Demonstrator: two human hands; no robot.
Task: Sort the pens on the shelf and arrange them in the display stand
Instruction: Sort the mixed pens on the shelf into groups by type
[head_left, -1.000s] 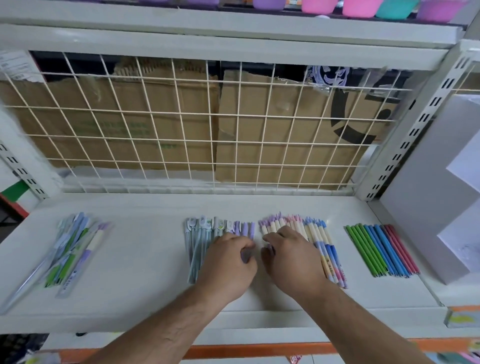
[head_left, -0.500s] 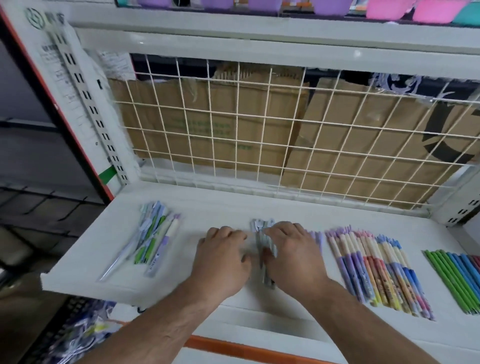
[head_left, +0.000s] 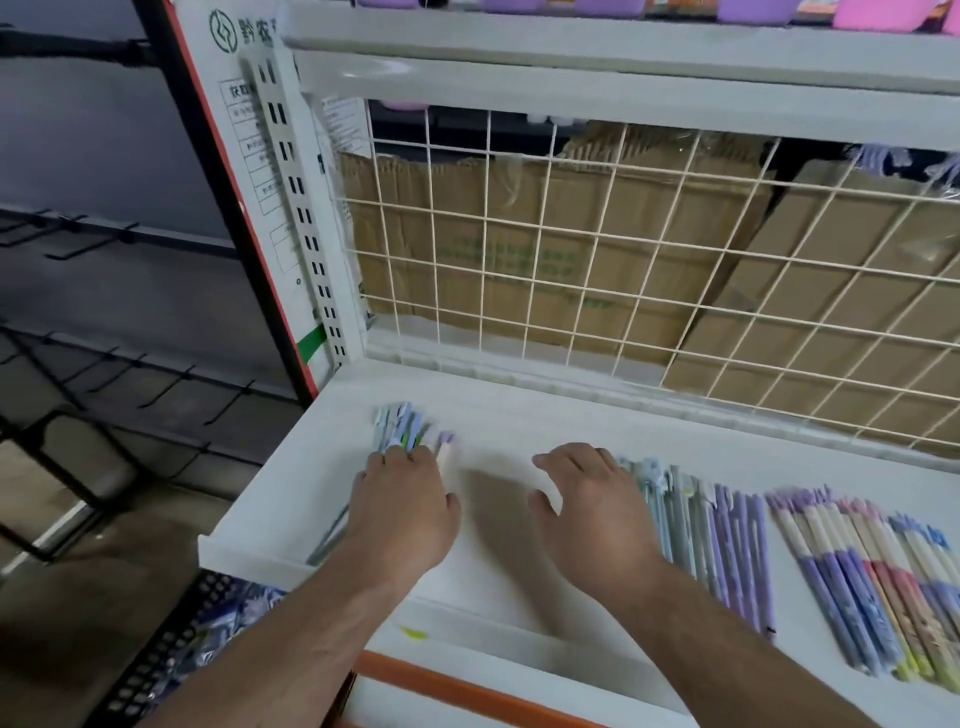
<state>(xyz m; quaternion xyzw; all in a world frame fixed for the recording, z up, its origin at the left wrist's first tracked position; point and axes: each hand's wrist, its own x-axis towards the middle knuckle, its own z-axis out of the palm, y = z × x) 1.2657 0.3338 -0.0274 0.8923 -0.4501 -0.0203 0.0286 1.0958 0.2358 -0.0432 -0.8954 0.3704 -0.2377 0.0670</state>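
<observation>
On the white shelf (head_left: 498, 415) lie groups of pens. A mixed pile of blue, green and white pens (head_left: 402, 428) sits at the left end, and my left hand (head_left: 402, 512) lies palm down over it, fingers on the pens. My right hand (head_left: 592, 509) hovers or rests palm down on the bare shelf, fingers spread and relaxed, just left of a row of grey-blue and purple pens (head_left: 711, 530). Further right lies a row of cream pens with purple, pink and blue ends (head_left: 857, 571).
A white wire grid (head_left: 623, 270) with cardboard boxes behind it closes the back. The slotted upright (head_left: 301, 208) stands at the shelf's left end, with dark floor and racks beyond. An upper shelf (head_left: 623, 57) carries purple and pink containers. An orange strip (head_left: 467, 691) runs below.
The view has swung left. My left hand moved left from the middle pens onto the mixed pile at the shelf's left end. My right hand left the grey-blue pens and now sits beside them.
</observation>
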